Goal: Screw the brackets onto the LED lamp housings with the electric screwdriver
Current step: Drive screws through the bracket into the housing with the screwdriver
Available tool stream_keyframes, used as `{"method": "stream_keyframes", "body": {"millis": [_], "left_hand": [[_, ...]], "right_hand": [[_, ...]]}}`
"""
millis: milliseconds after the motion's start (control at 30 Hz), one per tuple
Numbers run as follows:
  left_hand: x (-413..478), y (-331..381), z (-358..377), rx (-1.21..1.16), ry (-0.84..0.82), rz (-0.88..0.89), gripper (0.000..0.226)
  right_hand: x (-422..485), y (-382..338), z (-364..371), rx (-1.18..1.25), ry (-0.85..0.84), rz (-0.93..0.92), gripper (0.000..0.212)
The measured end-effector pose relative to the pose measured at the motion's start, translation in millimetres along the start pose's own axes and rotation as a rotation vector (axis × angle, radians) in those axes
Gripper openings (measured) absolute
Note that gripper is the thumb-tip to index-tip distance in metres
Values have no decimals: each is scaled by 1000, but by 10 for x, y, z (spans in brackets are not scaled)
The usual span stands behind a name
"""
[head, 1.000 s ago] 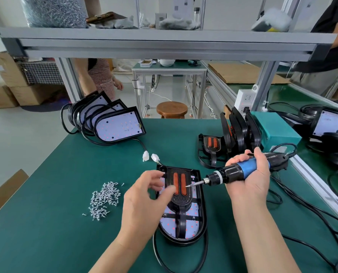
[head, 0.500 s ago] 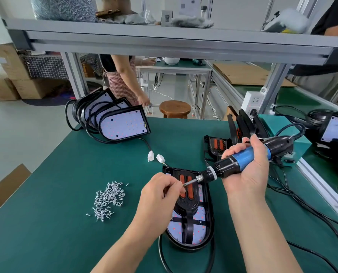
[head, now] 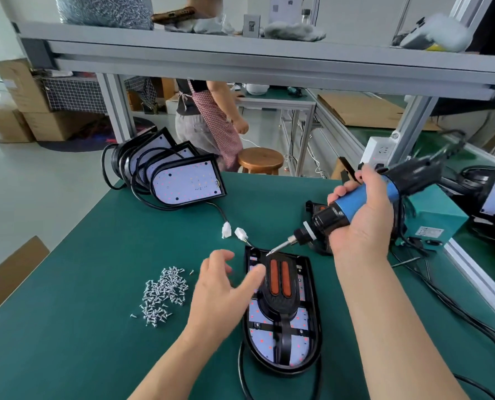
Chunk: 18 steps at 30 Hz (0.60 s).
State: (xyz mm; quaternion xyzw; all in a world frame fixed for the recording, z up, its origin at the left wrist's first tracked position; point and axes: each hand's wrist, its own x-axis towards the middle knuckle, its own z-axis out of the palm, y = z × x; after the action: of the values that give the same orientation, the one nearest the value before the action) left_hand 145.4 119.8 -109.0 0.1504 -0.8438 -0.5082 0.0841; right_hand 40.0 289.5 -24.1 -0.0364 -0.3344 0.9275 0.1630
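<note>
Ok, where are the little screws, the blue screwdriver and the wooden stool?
pile of screws (head: 164, 295), head view, middle of the heap.
electric screwdriver (head: 353, 201), head view, on its blue grip.
wooden stool (head: 260, 157), head view, top of the round seat.

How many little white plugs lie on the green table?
2: left plug and right plug, side by side just beyond the flat lamp housing. Others may be hidden.
</note>
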Motion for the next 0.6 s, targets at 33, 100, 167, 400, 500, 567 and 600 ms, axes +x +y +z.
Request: {"method": "stream_keyframes", "body": {"millis": [33,100,167,400,500,567,600], "left_hand": [[32,-22,33,64,-77,-35,55],[88,-1,81,98,-169,-66,65],[147,42,111,34,-231,-104,70],[159,60,131,-148,-269,-140,83],[144,56,121,-177,-278,-126,101],[136,59,117,-201,-288,-127,102],[135,56,117,-210,-292,-130,101]], "right_hand": [[23,21,56,-41,-15,-27,19],[44,87,161,-121,-54,-65,21],[37,168,246,-176,-88,-68,21],[15,344,384,-304,-191,-60,20],[7,356,383,-312,-202,-58,21],[5,360,377,-318,-206,-62,22],[5,364,373,-317,-207,-61,23]]}}
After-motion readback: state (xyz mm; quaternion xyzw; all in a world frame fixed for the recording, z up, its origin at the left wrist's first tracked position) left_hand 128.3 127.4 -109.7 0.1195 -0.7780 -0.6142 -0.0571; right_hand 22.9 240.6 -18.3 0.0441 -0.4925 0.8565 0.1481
